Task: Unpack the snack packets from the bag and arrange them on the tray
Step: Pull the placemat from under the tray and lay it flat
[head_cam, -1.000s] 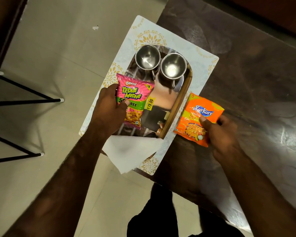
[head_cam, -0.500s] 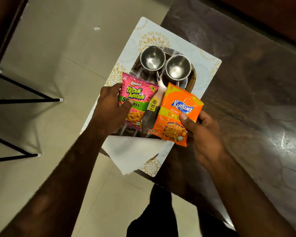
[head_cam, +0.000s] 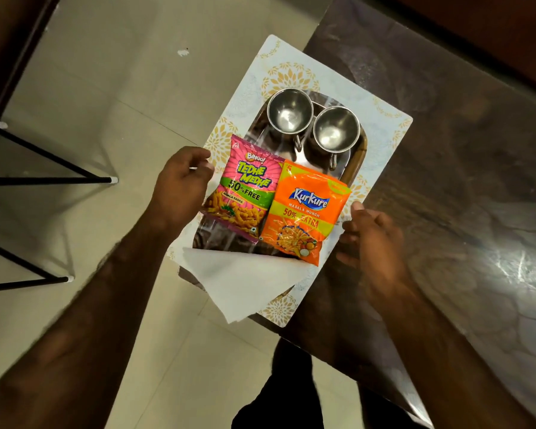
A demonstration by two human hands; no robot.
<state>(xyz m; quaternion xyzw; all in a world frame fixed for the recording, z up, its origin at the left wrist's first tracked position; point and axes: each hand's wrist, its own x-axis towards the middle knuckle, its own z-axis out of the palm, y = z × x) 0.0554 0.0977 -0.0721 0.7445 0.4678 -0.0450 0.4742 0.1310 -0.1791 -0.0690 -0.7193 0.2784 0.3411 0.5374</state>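
Pale floor tiles [head_cam: 112, 97] fill the left of the view, and a dark, glossy desk [head_cam: 446, 168] takes the right. A patterned mat [head_cam: 384, 125] is laid over the near corner of the desk, partly overhanging the edge, and the tray [head_cam: 358, 159] is set upon it. A white napkin [head_cam: 245, 283] is draped over the near end of the tray.

Two steel cups [head_cam: 313, 125] are stood touching at the far end. Just in front of them, the pink packet [head_cam: 245, 193] and the orange packet [head_cam: 307, 215] are laid side by side, with the orange edge lapped slightly over the pink one. No bag can be seen.

The left hand [head_cam: 180, 187] is held just beside the pink packet, its fingers [head_cam: 198, 157] loosely curled and holding nothing; whether the packet edge is brushed cannot be told. The right hand [head_cam: 372, 236] is kept near the orange packet, fingers spread wide and empty.

The step in hand is judged to be the final squaring of the pair. It is best done by light pushes at the outer edges only, so that the puffed packets are not crushed. The overlap should be eased apart sideways, and the orange packet, whose near corner appears to hang past the tray, should be nudged toward the cups without knocking them. The overhanging mat should not be leaned upon.
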